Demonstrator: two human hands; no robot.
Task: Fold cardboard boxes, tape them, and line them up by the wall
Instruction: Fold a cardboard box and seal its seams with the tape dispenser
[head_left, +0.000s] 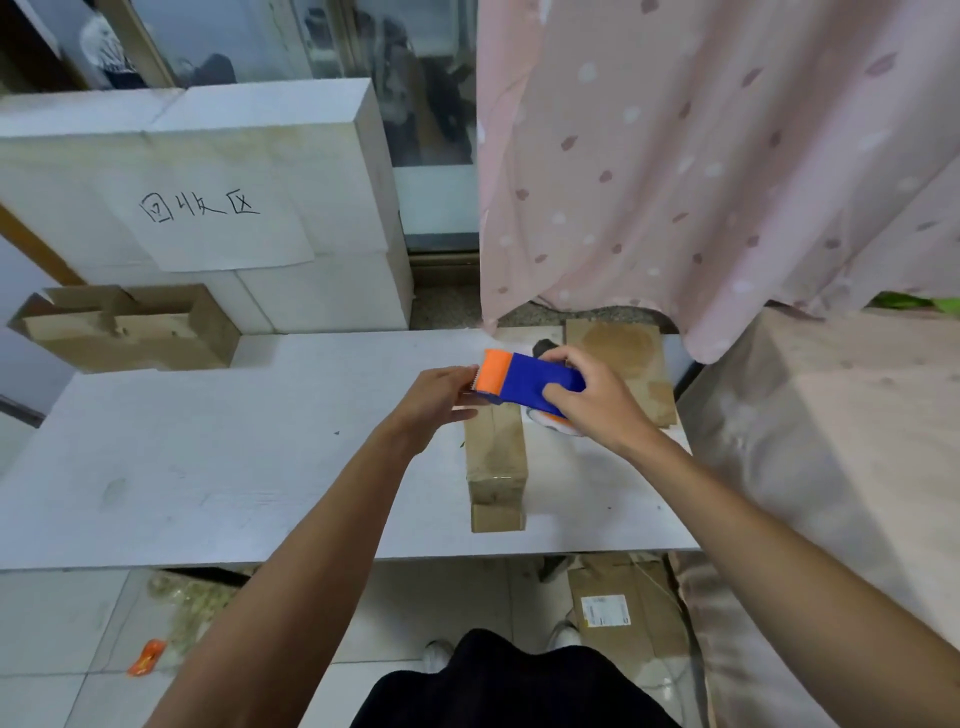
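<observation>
A small folded cardboard box (496, 457) stands on the white table (234, 467), long side pointing away from me. Above its far end my right hand (592, 400) grips a blue and orange tape dispenser (524, 382). My left hand (441, 400) is at the dispenser's orange toothed end, fingers pinching there; the tape itself is too faint to make out. Flat cardboard sheets (623, 358) lie on the table behind my right hand. Folded brown boxes (130, 327) sit at the table's far left against white blocks.
White foam blocks (218, 208) with a handwritten paper sign stand behind the table. A pink curtain (701, 182) hangs at the right over a covered surface (831, 441). On the floor lie a cardboard piece (618, 613) and an orange wrapper (147, 657).
</observation>
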